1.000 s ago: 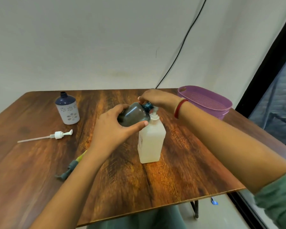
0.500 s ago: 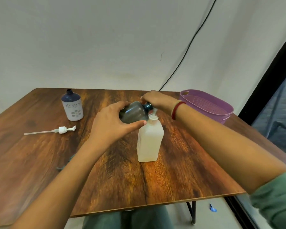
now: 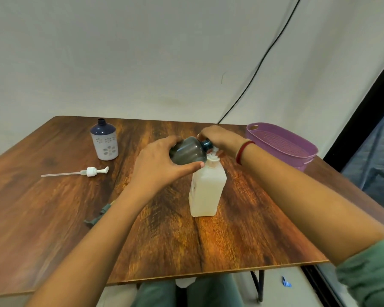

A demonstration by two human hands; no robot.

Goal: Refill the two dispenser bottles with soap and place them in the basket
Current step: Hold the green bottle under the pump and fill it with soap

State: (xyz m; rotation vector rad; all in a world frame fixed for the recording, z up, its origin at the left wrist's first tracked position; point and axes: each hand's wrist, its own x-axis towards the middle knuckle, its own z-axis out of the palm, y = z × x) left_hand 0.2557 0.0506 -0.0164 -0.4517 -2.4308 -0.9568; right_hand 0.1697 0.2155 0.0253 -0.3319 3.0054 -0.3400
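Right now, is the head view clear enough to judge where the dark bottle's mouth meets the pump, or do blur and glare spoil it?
Head view: the centre is fairly sharp, and the dark bottle in the left hand shows its neck beside the pump; the light is soft and even, with no glare; the table is smeared towards its near edge; the right hand hides its own fingertips.

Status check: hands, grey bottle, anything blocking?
Left hand grips grey dispenser bottle, neck tipped at soap jug pump. Right hand over pump, grip hidden. Nothing between jug and basket.

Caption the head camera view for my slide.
Left hand holds grey dispenser bottle sideways at pump of white soap bottle; right hand over the pump.
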